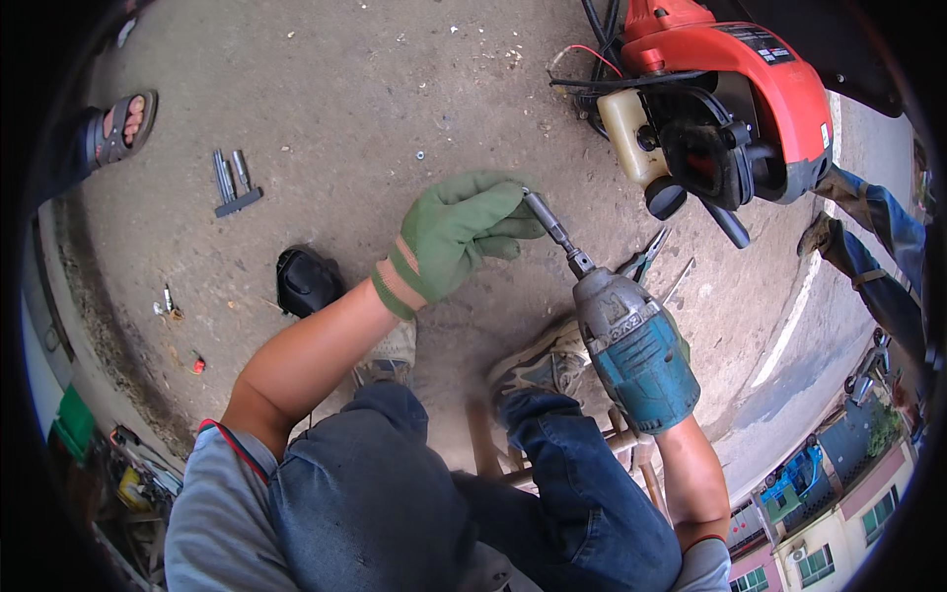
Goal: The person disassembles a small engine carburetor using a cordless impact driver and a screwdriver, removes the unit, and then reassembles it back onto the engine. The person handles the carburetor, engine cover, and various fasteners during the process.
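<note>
My right hand is wrapped round the handle of a teal and grey impact wrench (641,355); the tool's body covers nearly all of that hand. From the wrench's nose a long slim metal socket (548,219) points up and to the left. My left hand (464,232), in a green work glove with a striped cuff, is closed round the socket's far end, thumb and fingers pinching near its tip. Whether a small piece sits in the tip is too small to tell. Below the socket, pliers (646,255) lie on the ground beside a thin metal rod (680,280).
A red engine machine (804,99) with a pale plastic tank (631,136) stands at the upper right. Several metal sockets (233,183) lie at the left, near a black cover (306,281) and a small nut (419,155). Other people's feet show at both sides.
</note>
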A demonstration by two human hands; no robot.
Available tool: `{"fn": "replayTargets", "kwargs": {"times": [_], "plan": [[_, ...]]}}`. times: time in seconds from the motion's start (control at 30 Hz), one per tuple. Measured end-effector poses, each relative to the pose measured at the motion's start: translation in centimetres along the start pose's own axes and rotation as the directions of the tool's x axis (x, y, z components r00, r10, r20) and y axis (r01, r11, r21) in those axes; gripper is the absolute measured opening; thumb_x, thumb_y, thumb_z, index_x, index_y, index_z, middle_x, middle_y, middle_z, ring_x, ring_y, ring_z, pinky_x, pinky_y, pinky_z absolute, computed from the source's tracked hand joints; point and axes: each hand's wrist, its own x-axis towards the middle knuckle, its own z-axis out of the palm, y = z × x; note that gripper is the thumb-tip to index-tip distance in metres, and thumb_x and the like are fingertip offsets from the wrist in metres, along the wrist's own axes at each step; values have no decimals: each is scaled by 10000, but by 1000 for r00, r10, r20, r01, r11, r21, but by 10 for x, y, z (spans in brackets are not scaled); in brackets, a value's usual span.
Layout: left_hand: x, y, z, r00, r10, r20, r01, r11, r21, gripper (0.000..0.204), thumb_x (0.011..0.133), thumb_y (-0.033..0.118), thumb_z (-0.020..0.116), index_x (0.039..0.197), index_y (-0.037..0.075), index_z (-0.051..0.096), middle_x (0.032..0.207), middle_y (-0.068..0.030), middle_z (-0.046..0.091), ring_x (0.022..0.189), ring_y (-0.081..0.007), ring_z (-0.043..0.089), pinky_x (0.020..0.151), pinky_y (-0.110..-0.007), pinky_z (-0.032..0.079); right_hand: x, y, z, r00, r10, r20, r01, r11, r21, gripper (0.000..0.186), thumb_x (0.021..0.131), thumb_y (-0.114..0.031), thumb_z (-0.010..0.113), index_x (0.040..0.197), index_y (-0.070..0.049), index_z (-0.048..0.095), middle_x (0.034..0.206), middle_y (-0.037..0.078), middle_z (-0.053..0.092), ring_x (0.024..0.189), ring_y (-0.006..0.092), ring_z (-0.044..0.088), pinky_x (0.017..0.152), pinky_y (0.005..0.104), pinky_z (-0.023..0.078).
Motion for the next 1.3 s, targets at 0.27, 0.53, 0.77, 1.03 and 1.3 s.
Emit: {"fn": "replayTargets", "kwargs": {"times": [0.27,0.53,0.77,1.03,1.3], "plan": [[-1,-8,11,988,-7,-154,5,1000,-14,331,1073,197,610,1353,24,641,1256,-141,737,1094,-267,758,721,-260,626,-18,20,0,979,-83,-186,23,952,-305,437,906,-83,771,1328,-52,662,1204,99,741,1066,198,718,915,348,588],[0,-17,11,995,9,-97,-19,995,-102,327,1084,182,585,1358,7,629,1262,-166,730,1137,-296,744,770,-296,657,-20,31,4,972,-130,-194,59,940,-336,431,907,-73,760,1328,-53,671,1235,111,730,1123,247,701,959,373,569],[5,-26,8,1000,30,-2,-30,977,-210,343,1097,155,546,1389,-14,605,1337,-202,687,1180,-297,723,806,-316,664,-19,29,-1,967,-186,-174,105,914,-393,387,905,-122,761,1289,-95,715,1238,119,729,1135,291,694,959,397,559],[-5,-23,28,998,54,9,-55,997,56,402,1089,124,550,1472,3,555,1412,-158,657,1226,-246,697,897,-307,629,-14,16,0,969,36,-244,-28,999,39,442,900,-125,753,1329,-55,674,1286,159,691,1154,329,673,943,430,558],[-10,-39,45,991,120,-66,-121,993,-14,402,1081,77,566,1478,13,558,1432,-144,643,1247,-236,682,942,-328,619,3,15,10,961,-177,-211,109,948,-301,474,883,-161,776,1321,-37,645,1264,183,667,1157,390,627,974,478,510]]}}
